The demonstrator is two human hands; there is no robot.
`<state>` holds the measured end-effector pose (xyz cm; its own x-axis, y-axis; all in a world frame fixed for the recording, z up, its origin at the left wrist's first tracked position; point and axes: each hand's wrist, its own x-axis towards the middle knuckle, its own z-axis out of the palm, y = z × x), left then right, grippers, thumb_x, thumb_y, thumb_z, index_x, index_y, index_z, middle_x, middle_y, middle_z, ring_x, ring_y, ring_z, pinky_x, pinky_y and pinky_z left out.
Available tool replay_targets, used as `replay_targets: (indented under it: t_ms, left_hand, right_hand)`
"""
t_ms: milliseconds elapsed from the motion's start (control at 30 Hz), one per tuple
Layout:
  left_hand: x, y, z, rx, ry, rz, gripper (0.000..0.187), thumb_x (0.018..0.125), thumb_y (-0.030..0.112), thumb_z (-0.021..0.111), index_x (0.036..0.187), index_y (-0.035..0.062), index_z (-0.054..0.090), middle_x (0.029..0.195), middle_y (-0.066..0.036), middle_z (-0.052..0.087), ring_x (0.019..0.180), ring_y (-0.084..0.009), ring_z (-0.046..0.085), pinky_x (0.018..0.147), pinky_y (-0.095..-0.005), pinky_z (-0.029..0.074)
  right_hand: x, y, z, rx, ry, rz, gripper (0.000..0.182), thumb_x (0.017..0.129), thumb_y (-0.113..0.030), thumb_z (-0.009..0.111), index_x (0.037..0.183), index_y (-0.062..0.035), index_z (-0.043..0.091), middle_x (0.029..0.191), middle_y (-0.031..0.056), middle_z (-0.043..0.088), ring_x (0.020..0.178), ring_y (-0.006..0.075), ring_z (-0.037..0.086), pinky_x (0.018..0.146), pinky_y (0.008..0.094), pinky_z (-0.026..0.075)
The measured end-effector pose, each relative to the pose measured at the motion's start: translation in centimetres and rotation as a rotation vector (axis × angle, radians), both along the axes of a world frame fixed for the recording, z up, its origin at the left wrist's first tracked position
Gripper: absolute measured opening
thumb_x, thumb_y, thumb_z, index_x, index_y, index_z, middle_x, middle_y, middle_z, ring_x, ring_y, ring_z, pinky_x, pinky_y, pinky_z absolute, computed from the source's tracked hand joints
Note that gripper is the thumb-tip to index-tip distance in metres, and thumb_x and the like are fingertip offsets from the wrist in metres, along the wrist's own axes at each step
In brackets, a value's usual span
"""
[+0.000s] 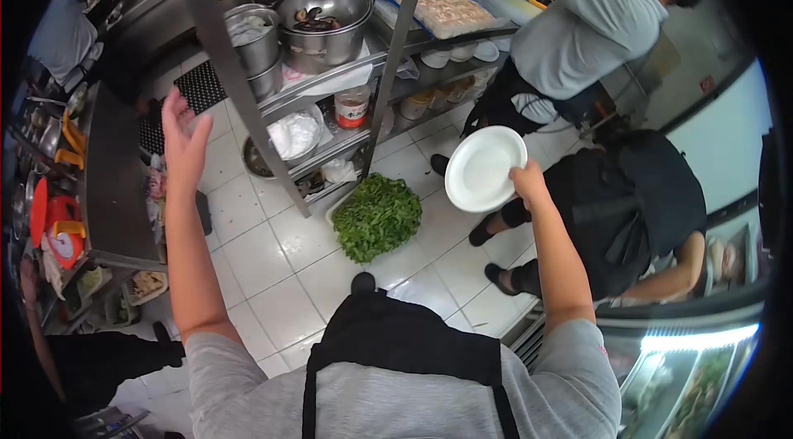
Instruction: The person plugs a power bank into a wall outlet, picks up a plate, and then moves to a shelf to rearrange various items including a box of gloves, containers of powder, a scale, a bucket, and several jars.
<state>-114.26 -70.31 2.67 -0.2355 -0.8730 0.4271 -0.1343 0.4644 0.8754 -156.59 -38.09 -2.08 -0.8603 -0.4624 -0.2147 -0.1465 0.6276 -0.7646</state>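
Note:
My right hand (526,182) grips the edge of an empty white plate (483,168), held out in front of me above the tiled floor. My left hand (182,138) is raised with fingers spread and holds nothing; it hovers beside the metal shelving rack (216,42) and near the steel counter (111,175) on the left.
A tray of green leaves (377,217) lies on the floor below the rack. The rack holds steel pots (325,22), a red-lidded jar (352,106) and a tray of dumplings (439,6). A person in a grey shirt (582,26) stands ahead; another in black (628,208) crouches at right.

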Motion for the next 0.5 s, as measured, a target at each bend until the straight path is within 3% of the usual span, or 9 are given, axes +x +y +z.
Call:
replay_targets:
  t_ms: [100, 133, 200, 267, 333, 367, 467, 500]
  left_hand:
    - [-6.3, -5.1, -0.3, -0.193, -0.015, 0.204, 0.071, 0.075, 0.020, 0.062, 0.130, 0.0037, 0.020, 0.122, -0.018, 0.034, 0.112, -0.0233, 0.036, 0.093, -0.0340, 0.031]
    - [-7.5, -6.7, -0.8, -0.299, 0.011, 0.162, 0.075, 0.075, 0.023, 0.064, 0.129, -0.0004, 0.018, 0.116, -0.017, 0.041, 0.106, -0.0213, 0.041, 0.090, -0.0312, 0.034]
    - [-9.7, -7.6, -1.4, -0.239, 0.064, 0.412, 0.060, 0.075, 0.026, 0.064, 0.117, -0.0039, 0.034, 0.099, -0.013, 0.051, 0.090, -0.0174, 0.049, 0.080, -0.0277, 0.038]
    - [-9.9, -8.1, -1.9, -0.301, -0.024, 0.562, 0.033, 0.078, 0.022, 0.061, 0.093, -0.0016, 0.045, 0.086, -0.008, 0.054, 0.077, -0.0129, 0.050, 0.069, -0.0256, 0.040]
    - [-10.2, -8.8, -2.2, -0.404, 0.038, 0.664, 0.027, 0.078, 0.023, 0.061, 0.085, 0.0010, 0.047, 0.083, -0.006, 0.054, 0.073, -0.0113, 0.049, 0.065, -0.0240, 0.040]
    - [-9.9, -9.1, -2.6, -0.394, 0.050, 0.671, 0.028, 0.079, 0.025, 0.060, 0.085, 0.0009, 0.047, 0.083, -0.006, 0.054, 0.073, -0.0112, 0.049, 0.065, -0.0237, 0.040]
    - [-7.4, -10.9, -3.3, -0.310, 0.126, 0.715, 0.028, 0.078, 0.025, 0.060, 0.086, 0.0010, 0.048, 0.075, -0.004, 0.052, 0.067, -0.0131, 0.049, 0.064, -0.0246, 0.039]
    - [-5.8, -11.9, -3.3, -0.265, 0.091, 0.759, 0.028, 0.079, 0.025, 0.059, 0.090, 0.0013, 0.049, 0.077, -0.005, 0.053, 0.068, -0.0145, 0.050, 0.064, -0.0263, 0.040]
  right_hand:
    - [-7.9, -7.3, -1.7, 0.051, 0.114, 0.020, 0.039, 0.067, -0.004, 0.046, 0.105, 0.0037, 0.047, 0.090, 0.0195, 0.057, 0.072, 0.0301, 0.061, 0.048, 0.0371, 0.052]
    - [-9.9, -9.6, -2.0, 0.043, 0.147, 0.017, 0.037, 0.067, -0.005, 0.045, 0.103, 0.0046, 0.047, 0.090, 0.0217, 0.057, 0.071, 0.0326, 0.061, 0.045, 0.0380, 0.052]
    - [-15.9, -13.7, -4.1, 0.206, 0.246, 0.030, 0.034, 0.068, -0.006, 0.047, 0.099, 0.0079, 0.047, 0.089, 0.0230, 0.058, 0.071, 0.0315, 0.061, 0.047, 0.0355, 0.051]
    - [-21.2, -17.2, -6.5, 0.238, 0.375, 0.020, 0.031, 0.069, -0.006, 0.048, 0.097, 0.0072, 0.048, 0.089, 0.0240, 0.058, 0.073, 0.0323, 0.061, 0.049, 0.0360, 0.051]
    - [-25.4, -20.1, -7.9, 0.188, 0.341, 0.020, 0.033, 0.069, -0.004, 0.048, 0.098, 0.0090, 0.046, 0.085, 0.0263, 0.057, 0.067, 0.0349, 0.061, 0.046, 0.0372, 0.052]
    - [-29.4, -21.6, -10.8, 0.155, 0.431, 0.002, 0.032, 0.068, -0.003, 0.047, 0.098, 0.0104, 0.046, 0.083, 0.0259, 0.057, 0.062, 0.0354, 0.061, 0.044, 0.0379, 0.051]
    - [-36.9, -25.5, -14.8, 0.126, 0.307, -0.055, 0.032, 0.069, -0.004, 0.046, 0.098, 0.0082, 0.047, 0.084, 0.0257, 0.058, 0.064, 0.0356, 0.061, 0.043, 0.0372, 0.050]
    - [-39.0, -26.6, -15.9, 0.125, 0.390, -0.107, 0.033, 0.069, -0.005, 0.046, 0.100, 0.0074, 0.046, 0.086, 0.0260, 0.057, 0.068, 0.0364, 0.061, 0.048, 0.0384, 0.050]
